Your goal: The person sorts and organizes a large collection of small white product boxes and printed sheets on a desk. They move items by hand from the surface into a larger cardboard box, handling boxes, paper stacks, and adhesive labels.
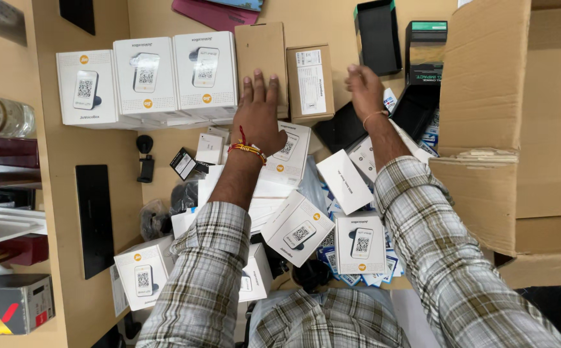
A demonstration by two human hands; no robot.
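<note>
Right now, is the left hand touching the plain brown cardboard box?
Touching. The head view shows the left hand palm down, its fingers overlapping the lower edge of the plain brown box, with no gap visible.

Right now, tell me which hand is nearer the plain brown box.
Left. The left hand rests its fingertips on the plain brown box; the right hand hovers apart, to its right.

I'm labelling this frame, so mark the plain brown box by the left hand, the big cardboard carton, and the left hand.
plain brown box [260,55], head view, top face.
big cardboard carton [486,77], head view, flap.
left hand [258,116], head view, back.
</note>
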